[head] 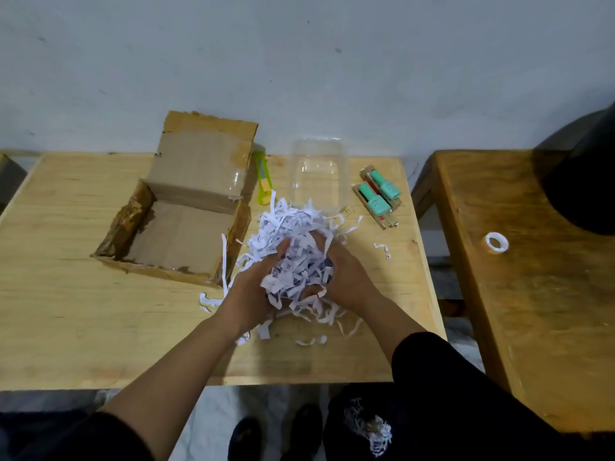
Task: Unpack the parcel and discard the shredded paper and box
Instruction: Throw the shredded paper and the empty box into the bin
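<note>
Cardboard box sits emptied at the table's back left, its contents, two teal-capped bottles, laid out near the back right corner. Discarding seems barely begun. Left hand and right hand, fingers curled, cup the heap of shredded paper between them at the table's middle.

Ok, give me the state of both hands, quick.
Left hand: gripping the shredded paper.
Right hand: gripping the same pile.
</note>
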`<state>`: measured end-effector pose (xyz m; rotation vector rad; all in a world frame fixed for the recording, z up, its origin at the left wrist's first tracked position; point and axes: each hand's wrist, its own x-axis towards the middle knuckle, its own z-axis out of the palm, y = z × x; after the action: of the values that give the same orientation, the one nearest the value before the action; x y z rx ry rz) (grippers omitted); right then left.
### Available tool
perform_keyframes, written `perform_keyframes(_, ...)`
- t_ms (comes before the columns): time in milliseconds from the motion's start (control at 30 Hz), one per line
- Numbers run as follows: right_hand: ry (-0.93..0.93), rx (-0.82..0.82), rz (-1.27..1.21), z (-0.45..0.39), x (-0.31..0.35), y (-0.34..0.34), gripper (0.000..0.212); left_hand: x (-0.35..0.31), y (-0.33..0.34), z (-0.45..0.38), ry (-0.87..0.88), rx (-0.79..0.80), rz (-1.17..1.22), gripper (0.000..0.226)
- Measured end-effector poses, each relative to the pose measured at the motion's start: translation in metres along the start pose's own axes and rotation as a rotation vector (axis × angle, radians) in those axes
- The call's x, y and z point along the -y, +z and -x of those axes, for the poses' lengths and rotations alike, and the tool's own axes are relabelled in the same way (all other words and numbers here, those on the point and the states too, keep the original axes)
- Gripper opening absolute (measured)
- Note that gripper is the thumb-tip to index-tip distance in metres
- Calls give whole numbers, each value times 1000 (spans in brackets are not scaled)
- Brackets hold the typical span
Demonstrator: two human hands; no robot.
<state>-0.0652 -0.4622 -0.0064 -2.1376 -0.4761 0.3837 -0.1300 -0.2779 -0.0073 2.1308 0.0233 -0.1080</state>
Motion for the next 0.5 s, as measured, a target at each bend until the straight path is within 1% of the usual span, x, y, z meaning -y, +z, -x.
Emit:
perform_keyframes(33, 18, -16, -31, 2, 1, 0, 86, -4, -2, 1, -42, 26, 82, 78)
perform_keyframes(67, 38, -32, -55, 4, 3, 0, 80, -6, -4, 3, -58, 59, 101, 66)
perform_keyframes(100, 49, -48, -73, 7, 6, -1, 74, -6, -4, 2, -72, 62, 137, 59)
perform_keyframes(167, 66, -85, -95, 12, 11, -1, 65, -11, -6, 3, -92, 34, 66, 53)
perform_keyframes(233, 98, -117, -109, 19, 17, -3, 62, -18, -10, 4, -17, 11, -5, 57)
perform_keyframes(267, 110, -130, -107, 22, 21, -4, 62, -22, -11, 5, -8, 30, -9, 60)
perform_keyframes(300, 118, -149, -103, 25, 25, -6, 62, -28, -13, 5, -36, 43, 7, 56)
perform_keyframes(333, 120, -169, -87, 27, 29, -9, 62, -33, -16, 4, -76, 47, 12, 47)
perform_keyframes(367, 125, -190, -71, 30, 35, -11, 60, -40, -19, 3, -123, 66, -19, 38)
perform_keyframes(400, 140, -210, -62, 34, 42, -14, 57, -46, -24, 4, -141, 69, -46, 35)
perform_keyframes(467, 192, -265, -89, 44, 56, -20, 55, -61, -31, 4, 31, 74, -12, 37)
perform_keyframes(500, 215, -301, -107, 50, 63, -22, 59, -66, -33, 5, 121, 79, 10, 37)
